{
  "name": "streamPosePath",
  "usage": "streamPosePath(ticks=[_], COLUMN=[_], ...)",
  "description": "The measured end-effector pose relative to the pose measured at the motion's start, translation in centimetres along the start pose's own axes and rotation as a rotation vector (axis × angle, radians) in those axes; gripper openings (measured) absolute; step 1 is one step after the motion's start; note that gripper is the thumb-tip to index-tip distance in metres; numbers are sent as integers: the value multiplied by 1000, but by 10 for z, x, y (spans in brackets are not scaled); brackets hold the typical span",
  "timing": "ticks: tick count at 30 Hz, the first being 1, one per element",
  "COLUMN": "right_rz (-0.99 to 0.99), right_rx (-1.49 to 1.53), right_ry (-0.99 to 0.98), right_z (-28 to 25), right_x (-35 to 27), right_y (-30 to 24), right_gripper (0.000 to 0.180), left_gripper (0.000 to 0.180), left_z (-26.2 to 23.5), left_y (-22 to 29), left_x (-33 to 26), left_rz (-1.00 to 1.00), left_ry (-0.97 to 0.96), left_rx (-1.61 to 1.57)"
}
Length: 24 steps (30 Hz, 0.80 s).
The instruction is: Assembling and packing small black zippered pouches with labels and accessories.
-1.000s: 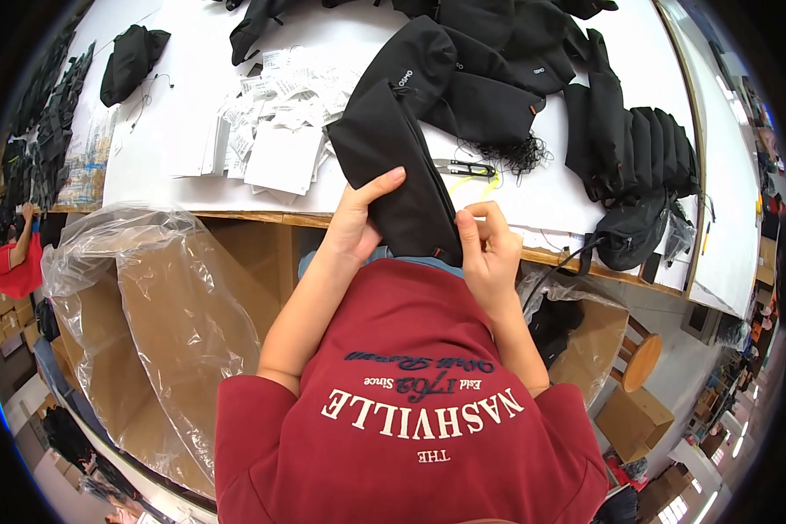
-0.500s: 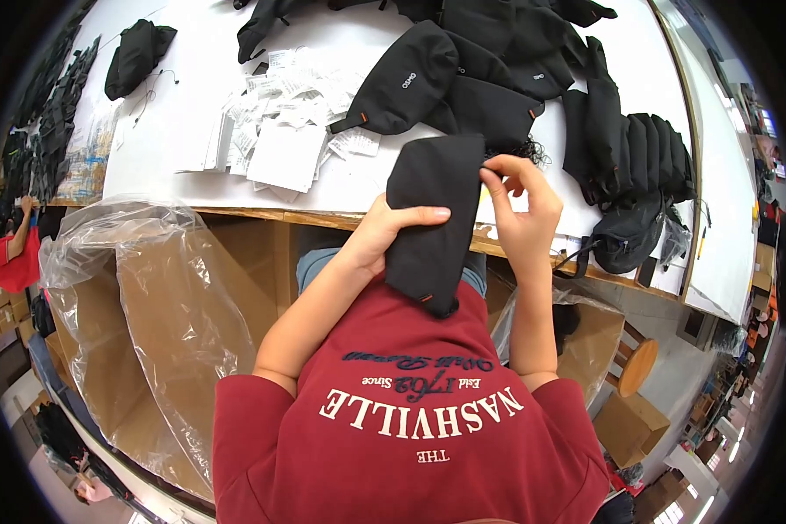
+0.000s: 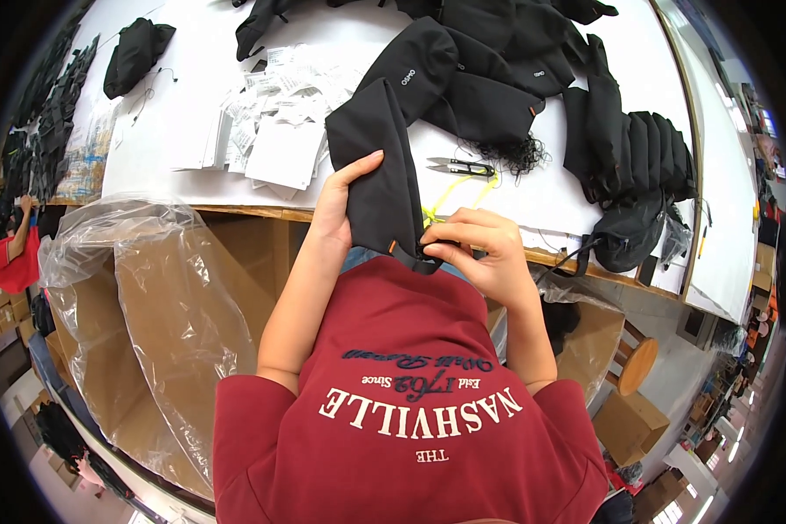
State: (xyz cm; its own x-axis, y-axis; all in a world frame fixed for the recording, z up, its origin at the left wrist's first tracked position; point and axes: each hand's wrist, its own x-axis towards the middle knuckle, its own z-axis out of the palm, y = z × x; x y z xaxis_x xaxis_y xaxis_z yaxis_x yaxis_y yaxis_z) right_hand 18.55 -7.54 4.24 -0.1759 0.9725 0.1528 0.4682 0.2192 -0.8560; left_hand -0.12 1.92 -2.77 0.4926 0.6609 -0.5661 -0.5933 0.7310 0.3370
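The white desk [image 3: 183,140] fills twelve o'clock, with a pile of black bags [image 3: 533,79] at one o'clock. At centre, a black pouch [image 3: 380,166] is gripped by the left hand [image 3: 336,210]; the right hand [image 3: 476,249] pinches its lower end. Small snips [image 3: 458,166] lie just beyond.

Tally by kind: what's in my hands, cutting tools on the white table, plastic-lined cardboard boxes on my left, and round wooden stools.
black pouch: 1
thread snips: 1
plastic-lined cardboard box: 1
round wooden stool: 1
Total: 4
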Motion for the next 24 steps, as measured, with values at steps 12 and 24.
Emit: streamPosePath(ticks=[12,24], right_rz=[35,-54], right_rx=[161,-258], right_ry=[-12,110], right_z=[-8,-5], right_x=[8,9], right_y=[4,-4], right_gripper=[7,28], left_gripper=[25,24], left_z=[13,13], left_y=[9,2], left_x=[-5,-2], left_rz=[152,190], left_ry=[40,91], left_rx=[45,100])
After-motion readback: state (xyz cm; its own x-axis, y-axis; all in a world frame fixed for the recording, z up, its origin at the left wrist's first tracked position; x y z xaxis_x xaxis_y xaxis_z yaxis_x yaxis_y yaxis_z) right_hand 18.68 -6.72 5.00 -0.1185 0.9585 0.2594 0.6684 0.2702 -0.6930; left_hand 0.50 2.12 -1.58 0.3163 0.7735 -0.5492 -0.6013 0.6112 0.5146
